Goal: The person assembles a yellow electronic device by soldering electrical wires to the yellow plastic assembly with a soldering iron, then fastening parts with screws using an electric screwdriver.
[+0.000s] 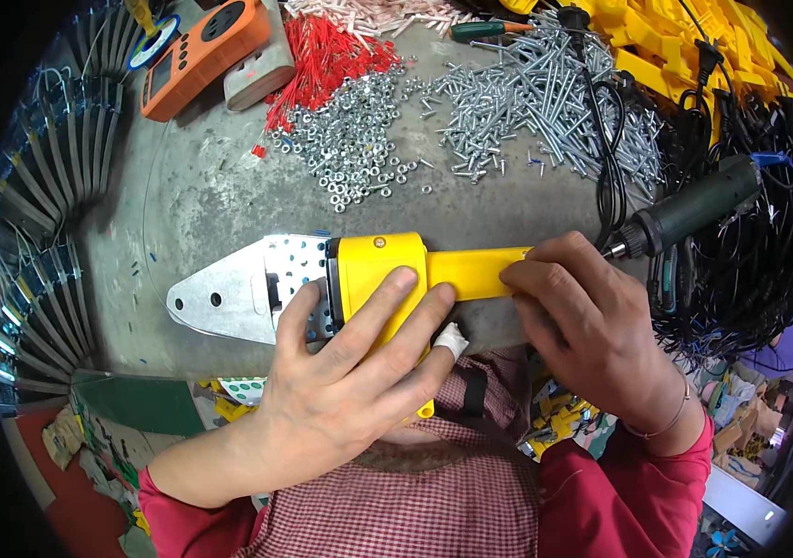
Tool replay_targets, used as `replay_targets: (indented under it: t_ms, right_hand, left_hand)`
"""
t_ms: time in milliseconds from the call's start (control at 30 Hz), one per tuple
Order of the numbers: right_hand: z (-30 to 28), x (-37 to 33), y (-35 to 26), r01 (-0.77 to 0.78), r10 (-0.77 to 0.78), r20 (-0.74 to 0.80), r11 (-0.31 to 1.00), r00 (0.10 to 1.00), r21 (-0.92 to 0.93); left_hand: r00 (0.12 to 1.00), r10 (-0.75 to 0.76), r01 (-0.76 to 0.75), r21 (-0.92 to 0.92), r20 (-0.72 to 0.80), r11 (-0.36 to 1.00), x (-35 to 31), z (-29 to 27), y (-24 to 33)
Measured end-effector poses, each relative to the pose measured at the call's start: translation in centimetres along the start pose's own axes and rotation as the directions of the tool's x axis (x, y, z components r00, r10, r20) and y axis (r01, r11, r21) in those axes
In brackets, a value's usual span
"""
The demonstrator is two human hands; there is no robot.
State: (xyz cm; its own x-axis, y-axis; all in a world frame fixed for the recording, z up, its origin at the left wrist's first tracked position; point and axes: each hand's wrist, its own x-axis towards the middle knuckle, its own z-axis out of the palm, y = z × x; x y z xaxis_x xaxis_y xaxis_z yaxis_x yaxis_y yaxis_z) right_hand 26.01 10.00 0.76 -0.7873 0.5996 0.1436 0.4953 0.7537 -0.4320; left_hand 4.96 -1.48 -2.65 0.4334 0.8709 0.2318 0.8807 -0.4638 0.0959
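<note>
A pipe welding iron (480, 273) with a yellow plastic housing and handle lies across the table, its flat pointed metal plate (220, 288) with two holes toward the left. Between plate and housing is a perforated metal guard (296, 262). My left hand (345, 391) holds the housing from the near side, fingers over its top and thumb by the guard; one finger has a white wrap. My right hand (592, 321) has its fingers closed at the handle's right end; anything small between them is hidden. Close to these fingers is the tip of a dark electric screwdriver (694, 212).
Heaps of nuts (350, 139), screws (545, 102) and red crimped wires (327, 56) lie at the far side. Yellow housings (685, 46) and black cables (740, 279) fill the right. An orange meter (201, 56) stands far left, near rows of metal parts (48, 158).
</note>
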Motion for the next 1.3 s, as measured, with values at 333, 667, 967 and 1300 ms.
replay_targets:
  t_ms: [333,667,967,1300]
  right_hand:
    - [-2.0,1.6,5.3,-0.344,0.364,-0.043,0.909,0.931,0.236]
    - [0.6,4.9,6.5,-0.145,0.143,-0.024,0.957,0.989,-0.25]
    - [1.0,6.7,6.9,0.058,-0.057,0.013,0.93,0.998,-0.364]
    - [-1.5,0.9,-3.7,-0.291,0.19,0.231,0.775,0.954,0.562]
  left_hand:
    - [0.999,0.023,-0.021,-0.047,0.038,0.999,0.0,0.0,-0.1]
    - [0.999,-0.019,0.023,-0.128,0.037,0.991,-0.1,-0.5,0.0]
    - [1.0,-0.014,0.016,-0.148,0.016,0.989,0.0,-0.6,-0.2]
    - [0.999,0.032,-0.035,-0.161,-0.022,0.986,-0.3,-0.5,-0.7]
